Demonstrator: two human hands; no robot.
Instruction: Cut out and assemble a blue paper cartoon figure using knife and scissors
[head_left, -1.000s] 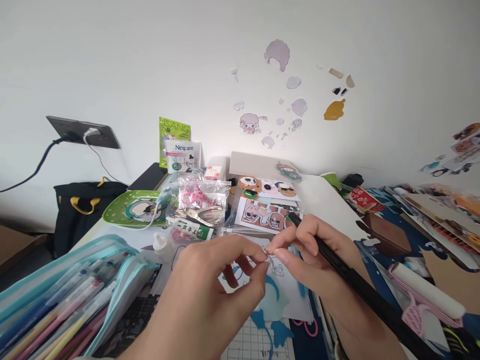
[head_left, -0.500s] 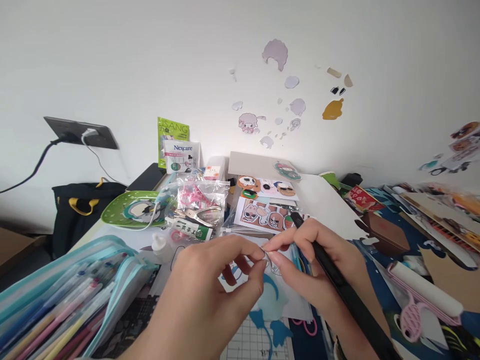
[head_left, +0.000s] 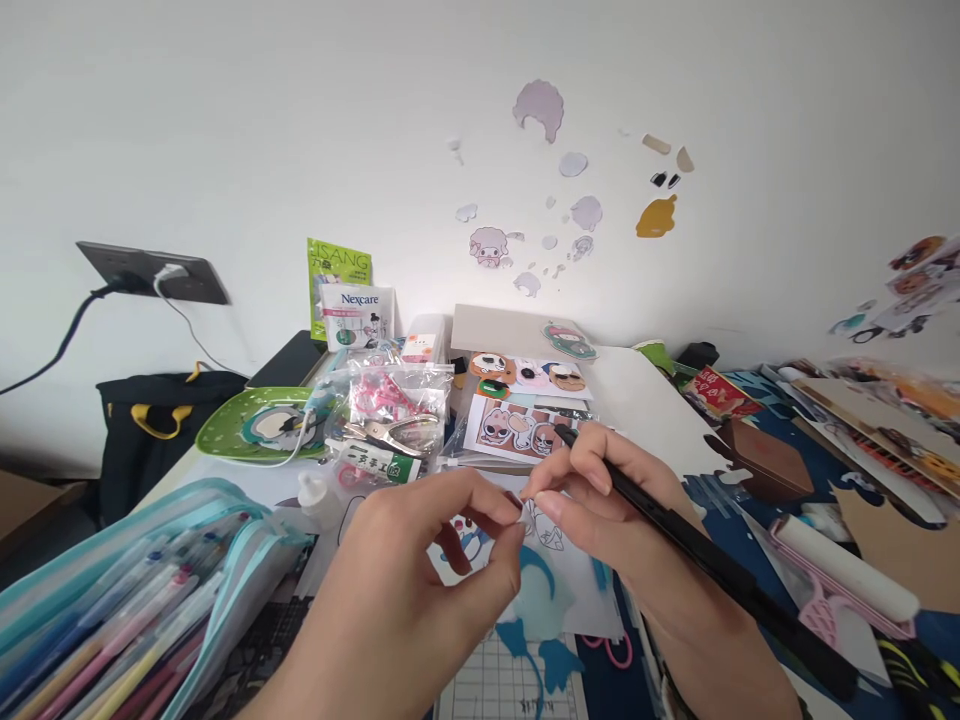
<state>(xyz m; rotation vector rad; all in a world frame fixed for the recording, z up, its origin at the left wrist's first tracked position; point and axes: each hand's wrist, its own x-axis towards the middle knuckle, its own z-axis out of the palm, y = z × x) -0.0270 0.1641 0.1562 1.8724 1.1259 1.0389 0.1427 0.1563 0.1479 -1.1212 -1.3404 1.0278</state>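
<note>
My left hand (head_left: 427,570) is closed in a pinch, thumb and forefinger meeting over the desk. Something tiny and pale seems to be at its fingertips, too small to name. Close beside it, my right hand (head_left: 622,510) has its thumb and forefinger pinched too. A long black pen-shaped tool (head_left: 697,550) lies across that hand, held by the other fingers and slanting down to the right. Below the hands are paper with line drawings (head_left: 547,535), blue cut-out pieces (head_left: 559,665) and a gridded white board (head_left: 480,675).
On the left lies an open pencil case (head_left: 247,560) full of pens, near a small white bottle (head_left: 319,500) and a green tray (head_left: 225,425). Behind are clear bags with scissors (head_left: 405,435) and sticker sheets (head_left: 517,430). A lint roller (head_left: 847,565) lies at right.
The fingertips of my two hands have drawn slightly apart. My right hand has turned, so the black tool now slants lower to the right. The view has shifted slightly.
</note>
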